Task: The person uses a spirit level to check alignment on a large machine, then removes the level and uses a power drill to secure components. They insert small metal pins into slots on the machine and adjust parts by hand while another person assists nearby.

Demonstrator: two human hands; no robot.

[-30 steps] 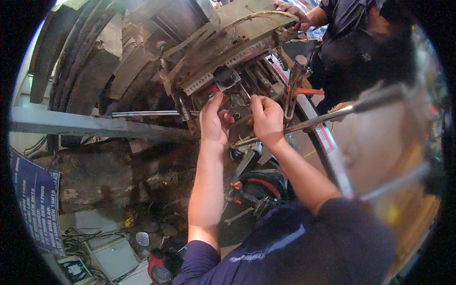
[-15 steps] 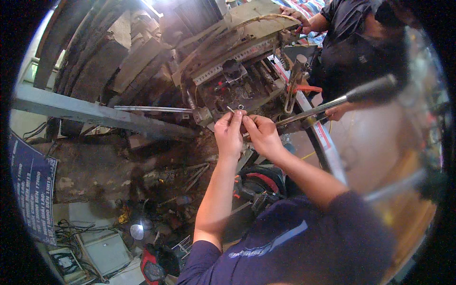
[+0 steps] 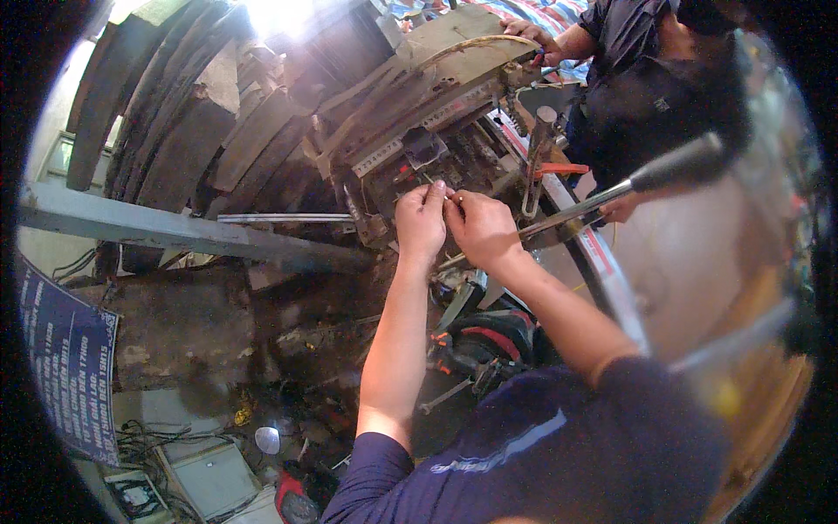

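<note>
Side by side above the front of a grimy machine, my hands meet fingertip to fingertip. My left hand (image 3: pixel 421 225) is closed in a pinch on a thin metal pin (image 3: pixel 428 182), whose tip pokes out past the thumb. Against it, my right hand (image 3: pixel 480 229) is closed too, its thumb and forefinger pressed together; a tiny pale bit shows at the fingertips, too small to name. Just beyond the hands lies the machine's dirty bed, with a dark square block (image 3: pixel 425 148) and a graduated scale strip (image 3: pixel 384 155).
A long lever with a black grip (image 3: pixel 676 166) slants up to the right of my hands. Behind it stands a co-worker (image 3: pixel 659 96), one hand on the machine's far end. A grey metal beam (image 3: pixel 175 223) crosses at left, below leaning dark planks (image 3: pixel 188 148). Tools lie below.
The small ring seen by my fingertips earlier no longer shows. My hands have shifted slightly up in the picture, and the right fingers are curled more tightly. The view has shifted a little.
</note>
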